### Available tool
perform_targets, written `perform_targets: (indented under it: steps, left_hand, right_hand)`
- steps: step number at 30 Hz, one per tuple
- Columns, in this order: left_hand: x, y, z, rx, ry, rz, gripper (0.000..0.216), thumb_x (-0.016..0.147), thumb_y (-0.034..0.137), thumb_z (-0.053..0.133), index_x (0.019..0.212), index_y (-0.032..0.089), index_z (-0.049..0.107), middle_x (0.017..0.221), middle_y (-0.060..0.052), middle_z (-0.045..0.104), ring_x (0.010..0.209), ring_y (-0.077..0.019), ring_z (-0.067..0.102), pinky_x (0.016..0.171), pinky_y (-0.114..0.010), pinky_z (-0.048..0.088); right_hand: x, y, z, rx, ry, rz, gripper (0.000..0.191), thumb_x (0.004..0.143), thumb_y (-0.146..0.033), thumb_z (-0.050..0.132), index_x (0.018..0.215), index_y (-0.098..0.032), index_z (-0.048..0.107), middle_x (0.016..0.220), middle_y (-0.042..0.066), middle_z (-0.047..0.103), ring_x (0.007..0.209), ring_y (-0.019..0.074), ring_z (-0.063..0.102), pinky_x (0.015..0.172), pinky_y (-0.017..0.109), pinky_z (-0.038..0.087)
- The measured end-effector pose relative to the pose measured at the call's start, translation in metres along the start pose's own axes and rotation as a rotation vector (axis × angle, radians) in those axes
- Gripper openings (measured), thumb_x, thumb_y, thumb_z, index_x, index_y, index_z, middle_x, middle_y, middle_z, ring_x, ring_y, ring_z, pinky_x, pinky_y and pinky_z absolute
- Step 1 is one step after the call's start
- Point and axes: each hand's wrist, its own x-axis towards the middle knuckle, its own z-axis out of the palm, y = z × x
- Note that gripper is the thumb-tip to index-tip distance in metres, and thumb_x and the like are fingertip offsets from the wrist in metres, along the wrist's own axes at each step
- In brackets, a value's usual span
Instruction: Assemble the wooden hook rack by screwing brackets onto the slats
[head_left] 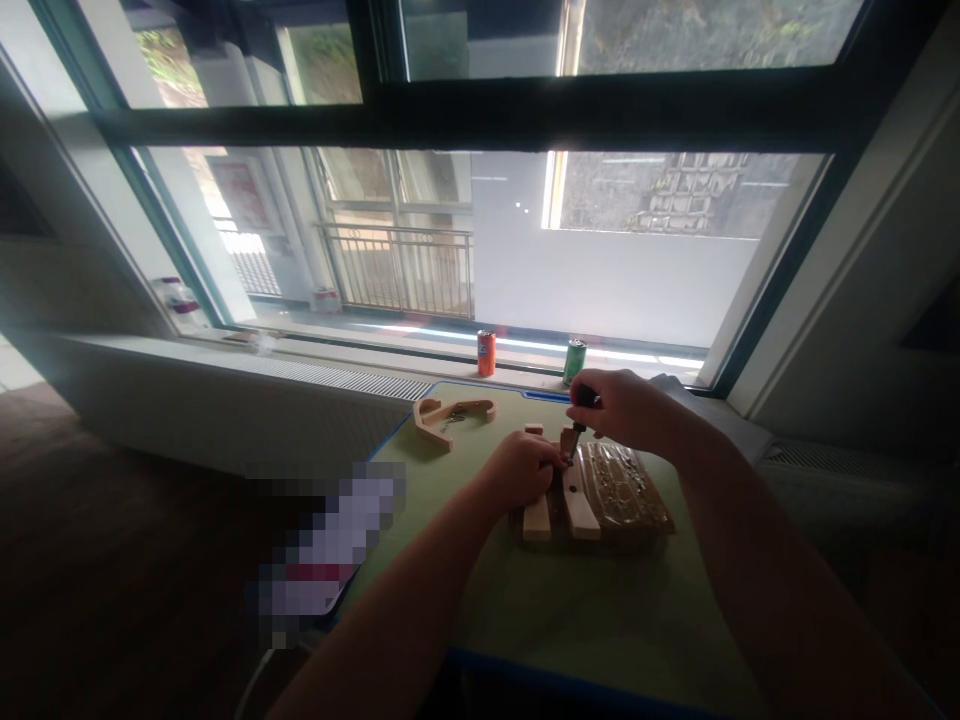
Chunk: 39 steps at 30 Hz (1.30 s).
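Head view: the right hand point(619, 405) grasps a screwdriver point(589, 396), tip at a wooden piece point(581, 518) toward the right edge of the desk point(570, 600); the left hand point(521, 466) curls alongside, its hold unclear. Tilted, the shaft could slip into those fingers. Beyond the green top stands a bright window point(600, 280).

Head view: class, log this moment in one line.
right hand: holds screwdriver, tip at wooden piece | left hand: beside tip | orange can: on windowsill

Hazy daylight glare from the window point(615, 270), floor point(97, 560) in deep shadow, stretched edges, pixelated patch point(334, 550) lower left.
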Motion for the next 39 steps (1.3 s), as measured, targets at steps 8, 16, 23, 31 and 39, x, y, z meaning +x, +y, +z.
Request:
perform_targets:
  steps: [8, 16, 23, 31, 39]
  left_hand:
    - [0.0001, 0.0002, 0.0002, 0.008, -0.008, -0.012, 0.035, 0.062, 0.003, 0.044, 0.079, 0.019, 0.071, 0.079, -0.001, 0.069, 0.075, -0.014, 0.058, 0.081, -0.027, 0.045]
    - [-0.0009, -0.0013, 0.0009, 0.01, -0.002, -0.008, 0.035, 0.064, 0.004, 0.044, 0.08, 0.02, 0.07, 0.082, 0.0, 0.069, 0.077, -0.0134, 0.059, 0.082, -0.027, 0.045]
    - [-0.0007, -0.0016, 0.0005, 0.007, -0.013, -0.007, 0.035, 0.063, 0.004, 0.044, 0.081, 0.018, 0.07, 0.082, -0.001, 0.069, 0.077, -0.0136, 0.061, 0.081, -0.026, 0.045]
    - [-0.0003, 0.0018, -0.0017, 0.029, -0.025, -0.009, 0.035, 0.064, 0.004, 0.044, 0.081, 0.019, 0.071, 0.083, -0.001, 0.069, 0.078, -0.0142, 0.061, 0.083, -0.027, 0.045]
    - [-0.0005, 0.0018, -0.0009, 0.022, -0.021, -0.016, 0.035, 0.065, 0.004, 0.044, 0.083, 0.019, 0.071, 0.081, -0.001, 0.069, 0.079, -0.0143, 0.061, 0.085, -0.028, 0.044]
  right_hand:
    - [0.0002, -0.0024, 0.0006, -0.012, -0.007, -0.003, 0.02, 0.077, -0.037, 0.052, 0.084, -0.019, 0.056, 0.073, 0.003, 0.061, 0.056, 0.0114, 0.05, 0.048, 0.022, 0.032]
    - [0.0027, 0.006, 0.0021, 0.014, -0.013, 0.026, 0.021, 0.076, -0.037, 0.052, 0.087, -0.019, 0.056, 0.074, 0.003, 0.061, 0.057, 0.012, 0.051, 0.048, 0.023, 0.032]
    - [0.0028, 0.0042, 0.002, -0.013, 0.008, 0.031, 0.018, 0.077, -0.036, 0.052, 0.084, -0.02, 0.056, 0.073, 0.002, 0.061, 0.055, 0.0111, 0.05, 0.047, 0.022, 0.032]
    - [0.0016, 0.0018, 0.0021, -0.026, 0.024, 0.02, 0.019, 0.077, -0.036, 0.051, 0.086, -0.02, 0.055, 0.074, 0.003, 0.061, 0.057, 0.0118, 0.051, 0.048, 0.023, 0.032]
    - [0.0006, -0.0006, 0.0012, -0.031, 0.017, 0.032, 0.019, 0.077, -0.035, 0.051, 0.086, -0.019, 0.056, 0.074, 0.003, 0.061, 0.058, 0.012, 0.051, 0.048, 0.023, 0.033]
